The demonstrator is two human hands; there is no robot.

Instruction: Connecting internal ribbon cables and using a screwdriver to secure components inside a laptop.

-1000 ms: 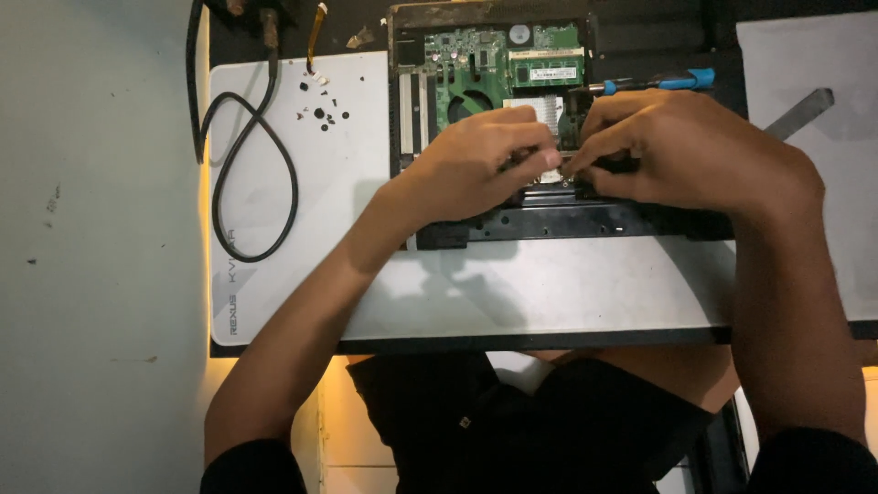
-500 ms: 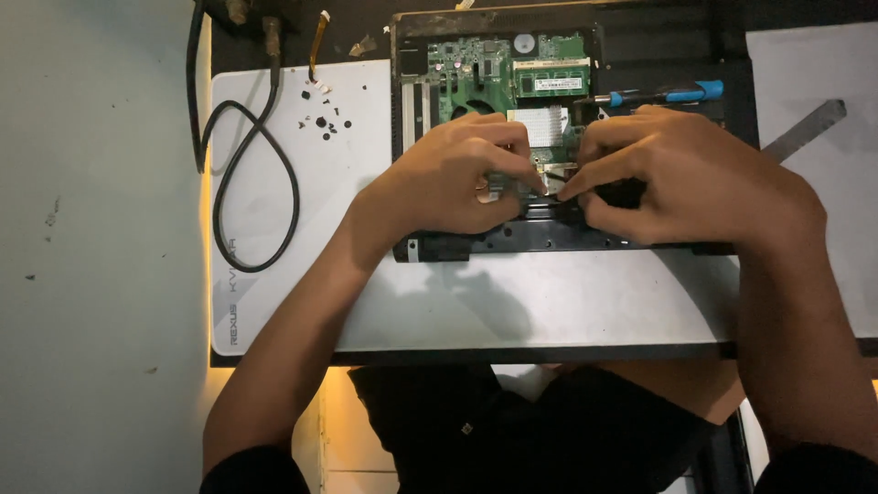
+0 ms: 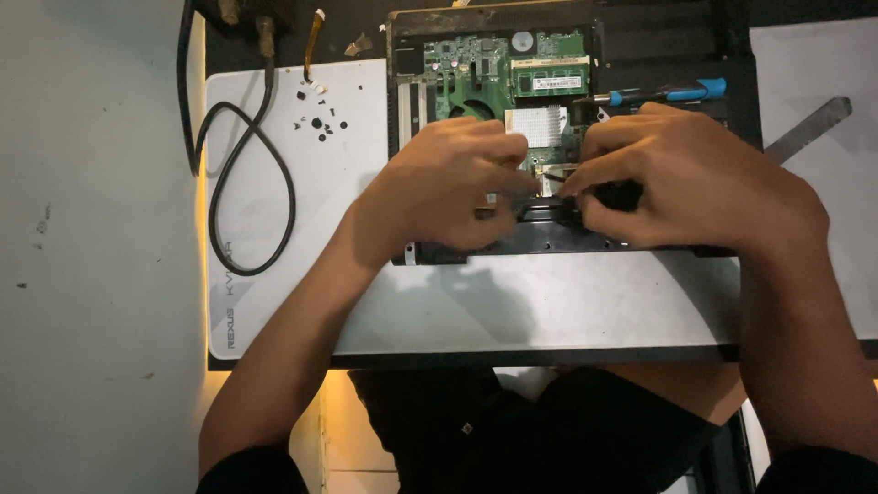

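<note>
An opened laptop (image 3: 549, 240) lies on the white work mat (image 3: 274, 183), its green circuit board (image 3: 476, 69) and a memory stick (image 3: 549, 80) exposed. My left hand (image 3: 439, 187) rests on the laptop's near half, fingers curled toward the middle. My right hand (image 3: 686, 178) meets it there, fingertips pinching at a small flat part beside the silver ribbon area (image 3: 535, 123). What the fingertips hold is hidden by the fingers themselves.
A blue-handled screwdriver (image 3: 668, 91) lies behind my right hand. Several small black screws (image 3: 318, 122) sit on the mat at the back left. A looped black cable (image 3: 247, 192) lies at left. A grey metal strip (image 3: 809, 128) is at far right.
The view has shifted slightly, so the laptop and both hands sit a little higher and farther left in frame. Both hands stay together over the middle of the laptop, fingers working.
</note>
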